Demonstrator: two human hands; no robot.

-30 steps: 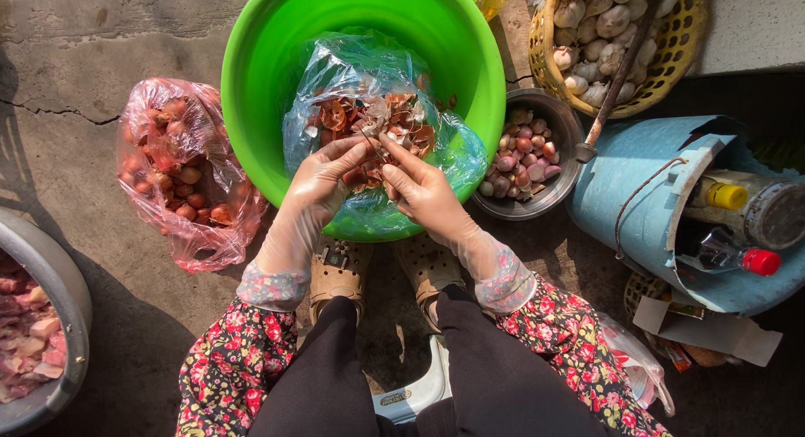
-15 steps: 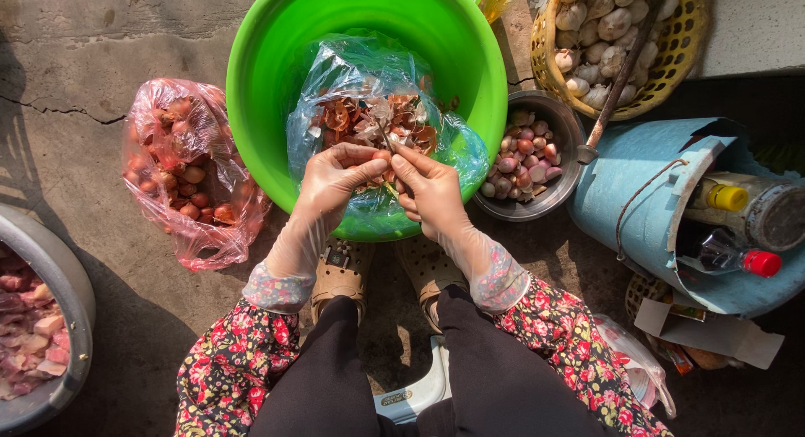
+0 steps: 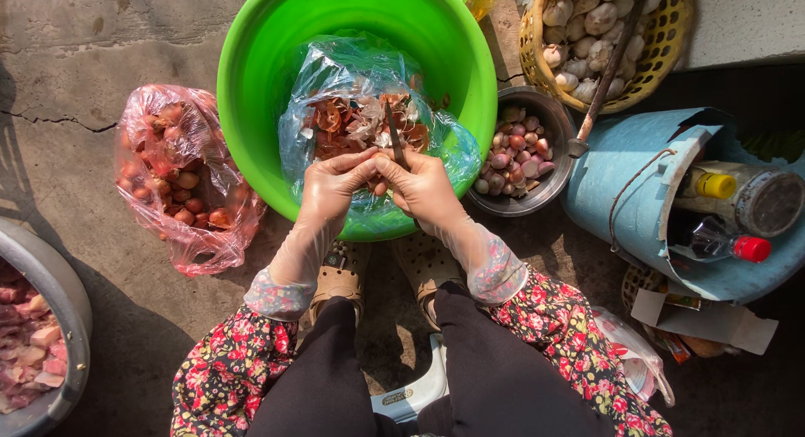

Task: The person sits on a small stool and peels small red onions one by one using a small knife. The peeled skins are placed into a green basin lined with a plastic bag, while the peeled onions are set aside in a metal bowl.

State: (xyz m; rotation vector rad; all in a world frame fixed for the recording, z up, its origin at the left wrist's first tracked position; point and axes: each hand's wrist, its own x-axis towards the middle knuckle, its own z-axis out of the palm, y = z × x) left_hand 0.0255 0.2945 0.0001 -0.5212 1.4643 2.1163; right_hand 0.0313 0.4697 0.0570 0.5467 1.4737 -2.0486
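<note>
— Far left?
— Grey metal basin (image 3: pixel 65 296) with pale pink meat pieces, half out of view. Then a pink plastic bag of unpeeled red shallots (image 3: pixel 180 177), lying on the concrete floor.

— And in the middle?
— Big round green plastic basin (image 3: pixel 267 43), lined with a clear bluish plastic bag of dry brown peelings (image 3: pixel 335 85). Both hands meeting over its near rim.

— Fingers?
— Left hand (image 3: pixel 334 185): fingers pinched closed on a small bulb (image 3: pixel 379 186), mostly hidden between the two thumbs. Right hand (image 3: pixel 426 192): fingers curled tight around a thin dark knife (image 3: pixel 394 137), blade pointing up and away over the peelings.

— Step in hand, then?
— Peeling, by the look of it: skin coming off one bulb right above the peelings bag. Hard to tell how much skin remains.

— Anything called for now?
— A short, shallow stroke, thumb kept clear of the edge, bulb turned between pinches.

— To the right?
— Round metal bowl of peeled pinkish shallots (image 3: pixel 555 111), touching the green basin. Beyond it a yellow woven basket of garlic heads (image 3: pixel 537 64), and a tipped light-blue plastic tub (image 3: pixel 625 173) holding bottles.
</note>
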